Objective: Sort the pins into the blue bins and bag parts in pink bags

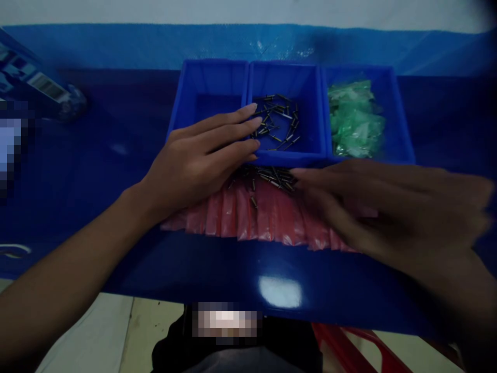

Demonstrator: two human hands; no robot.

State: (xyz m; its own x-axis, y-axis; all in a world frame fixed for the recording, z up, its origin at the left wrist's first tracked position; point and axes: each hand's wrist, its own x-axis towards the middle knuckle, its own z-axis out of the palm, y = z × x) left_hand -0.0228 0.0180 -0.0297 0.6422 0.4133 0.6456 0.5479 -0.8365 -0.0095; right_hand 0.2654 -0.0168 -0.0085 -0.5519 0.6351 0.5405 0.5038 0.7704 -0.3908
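My left hand reaches over the near wall of the middle blue bin with its fingers stretched out and nothing seen in them. Loose blind rivets lie scattered inside that bin. Just in front of the bins, a heap of rivets rests on a row of pink plastic bags. My right hand, blurred, comes in from the right, fingers stretched out, its fingertips at the right end of this heap. Both palms are hidden. One rivet lies apart on the bags, nearer to me.
The left blue bin stands beside the middle one. Green plastic bags fill part of the right bin. A blue printed package is at the far left of the blue table. A red chair shows below the edge.
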